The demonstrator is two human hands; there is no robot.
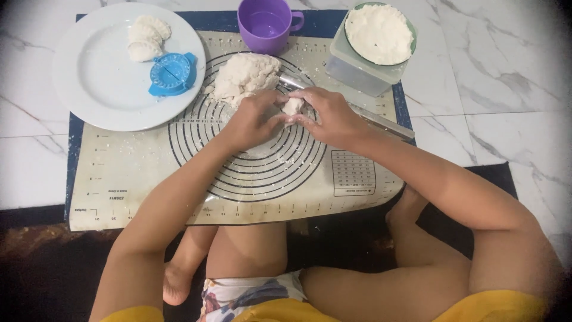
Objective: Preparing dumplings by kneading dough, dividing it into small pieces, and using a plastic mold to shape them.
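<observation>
A small lump of dough [292, 106] sits between both hands over the middle of the baking mat [137, 179]. The left hand [253, 122] and right hand [330, 116] each pinch it, fingers closed on its sides. Just behind lies a bigger dough mound [243, 76], with a metal rolling pin [381, 122] slanting under the right hand. Further back stand a purple cup [268, 24] and a bowl of flour [379, 33] on a pale box-shaped scale [357, 71]. To the left, a white plate [95, 77] carries folded dumplings [146, 37] and a blue dumpling press [171, 73]. The mat lies on a white marble floor [506, 71].
</observation>
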